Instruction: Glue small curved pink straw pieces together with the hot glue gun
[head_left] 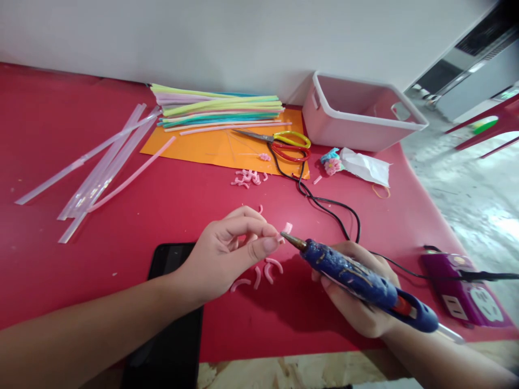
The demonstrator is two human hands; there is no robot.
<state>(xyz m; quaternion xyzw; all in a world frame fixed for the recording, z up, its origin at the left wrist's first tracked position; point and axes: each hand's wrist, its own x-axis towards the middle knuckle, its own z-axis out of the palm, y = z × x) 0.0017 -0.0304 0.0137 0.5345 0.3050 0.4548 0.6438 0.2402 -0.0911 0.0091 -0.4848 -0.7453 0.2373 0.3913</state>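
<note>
Between thumb and forefinger, my left hand (231, 248) pinches a small pink fuzzy stem piece (288, 227). My right hand (365, 292) is wrapped round a worn blue glue gun (352, 273), and its metal nozzle meets or nearly meets the pink piece. A clear glue stick (450, 332) pokes out of the gun's rear end. Below my fingertips lie several curved pink stem pieces (257, 276). A small heap of short pink pieces (248, 178) sits farther back on the red table (101, 292).
Coloured pipe cleaners (219, 105) and yellow-and-red scissors (284, 141) lie on an orange sheet (194, 148). Around them are glue sticks (105, 167), a pink bin (357, 127), a fuzzy flower (332, 166), a black cable (332, 205), a purple power strip (454, 275) and a phone (170, 335).
</note>
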